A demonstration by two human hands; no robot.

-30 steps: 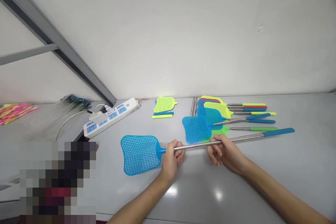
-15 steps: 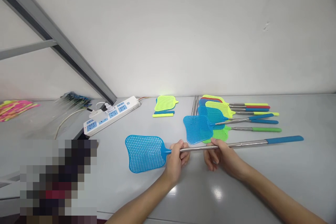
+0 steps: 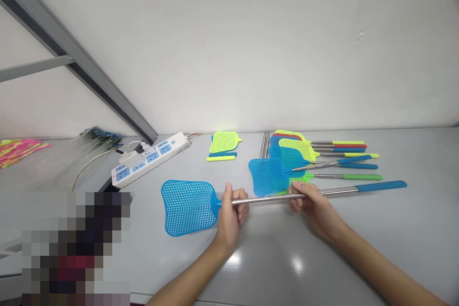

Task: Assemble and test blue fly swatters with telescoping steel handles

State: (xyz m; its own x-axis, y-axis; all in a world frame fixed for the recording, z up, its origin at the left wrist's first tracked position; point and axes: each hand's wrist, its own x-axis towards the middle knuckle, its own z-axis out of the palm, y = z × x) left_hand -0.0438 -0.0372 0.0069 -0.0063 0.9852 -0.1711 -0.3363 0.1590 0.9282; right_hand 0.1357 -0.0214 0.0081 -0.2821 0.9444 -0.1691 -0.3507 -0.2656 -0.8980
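Observation:
A blue fly swatter (image 3: 190, 208) with a long metal shaft and a blue handle is held nearly level above the grey table. My left hand (image 3: 231, 210) is closed round the shaft just beside the mesh head. Farther along, my right hand (image 3: 310, 203) grips the shaft between thumb and fingers, some way short of the handle. Just behind the held one, several fly swatters (image 3: 268, 179) in blue, green, yellow and red lie overlapping, their handles pointing right.
A yellow swatter head (image 3: 224, 142) lies over a blue one near the wall, with yellow and blue handle sleeves (image 3: 221, 157) in front. Thin metal rods (image 3: 265, 145) lie beside the pile. A white power strip (image 3: 152, 158) with plugs and cables is at left, near a grey frame (image 3: 107, 86).
The held swatter has shifted left with my left hand. My right hand has moved slightly right, so my hands are farther apart on the shaft, and its fingers have curled in.

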